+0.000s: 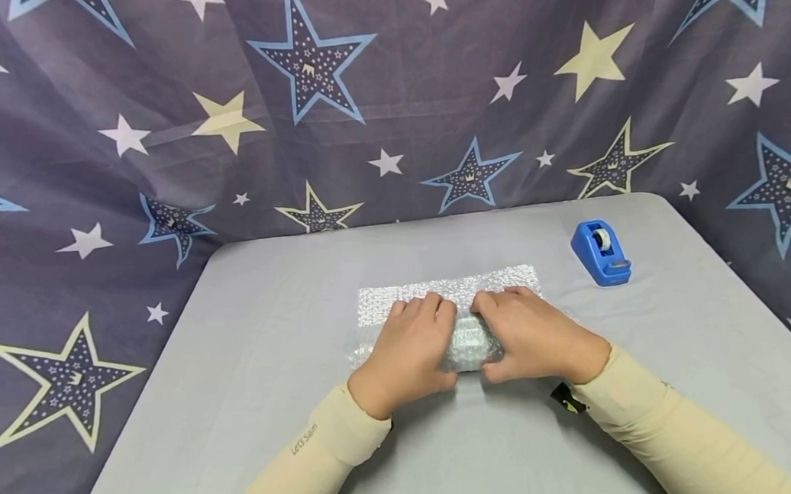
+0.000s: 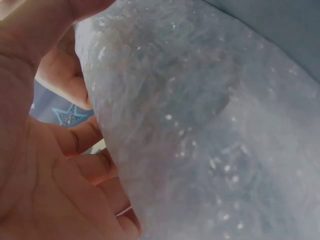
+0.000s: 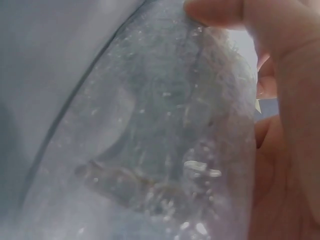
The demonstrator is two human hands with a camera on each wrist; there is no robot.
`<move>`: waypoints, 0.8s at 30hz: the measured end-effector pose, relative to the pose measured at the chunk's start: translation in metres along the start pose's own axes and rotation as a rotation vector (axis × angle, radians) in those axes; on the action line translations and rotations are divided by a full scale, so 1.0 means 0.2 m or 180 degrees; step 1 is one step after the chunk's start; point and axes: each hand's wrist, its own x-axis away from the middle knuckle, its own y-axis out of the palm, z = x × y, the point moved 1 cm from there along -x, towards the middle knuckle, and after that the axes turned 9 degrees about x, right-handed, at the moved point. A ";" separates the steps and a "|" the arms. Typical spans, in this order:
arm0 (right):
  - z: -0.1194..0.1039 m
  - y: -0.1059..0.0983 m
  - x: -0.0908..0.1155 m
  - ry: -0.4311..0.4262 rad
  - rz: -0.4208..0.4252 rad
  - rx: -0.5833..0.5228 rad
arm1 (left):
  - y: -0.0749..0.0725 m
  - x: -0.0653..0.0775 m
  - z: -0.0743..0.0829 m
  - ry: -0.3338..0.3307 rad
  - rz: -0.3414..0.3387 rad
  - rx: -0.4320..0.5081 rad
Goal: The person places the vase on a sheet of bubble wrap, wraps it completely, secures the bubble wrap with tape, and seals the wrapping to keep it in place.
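Observation:
A bubble wrap roll (image 1: 469, 341) lies crosswise near the middle of the table, with a loose flat flap (image 1: 382, 303) spread out behind it. My left hand (image 1: 410, 353) grips the roll left of its middle, thumb at the near side and fingers over the top. From the right, my right hand (image 1: 536, 337) holds it the same way. In both wrist views the clear bubble wrap (image 2: 190, 130) fills most of the picture. Through its end in the right wrist view, a rounded edge (image 3: 117, 145) shows inside, but I cannot tell what it belongs to.
A blue tape dispenser (image 1: 601, 254) with a roll of tape stands at the back right of the light grey table (image 1: 268, 302). A dark star-patterned cloth (image 1: 387, 125) hangs behind the table and along its sides.

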 end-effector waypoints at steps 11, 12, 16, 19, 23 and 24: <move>0.01 0.00 0.00 0.0039 -0.0031 -0.0016 | 0.01 0.00 0.02 0.0031 0.0112 -0.0138; 0.01 -0.01 0.00 0.0049 -0.0044 -0.0024 | 0.01 0.00 0.02 0.0027 0.0106 -0.0149; 0.01 -0.01 0.00 0.0068 -0.0091 -0.0029 | 0.02 -0.01 0.02 0.0010 0.0093 -0.0168; 0.00 -0.01 0.01 0.0059 -0.0099 0.0004 | 0.02 -0.01 0.01 0.0009 0.0089 -0.0160; 0.00 -0.01 0.01 0.0029 -0.0077 0.0053 | 0.02 -0.01 0.01 0.0015 0.0085 -0.0147; 0.00 -0.01 0.01 0.0024 -0.0072 0.0060 | 0.01 -0.01 0.01 0.0016 0.0082 -0.0143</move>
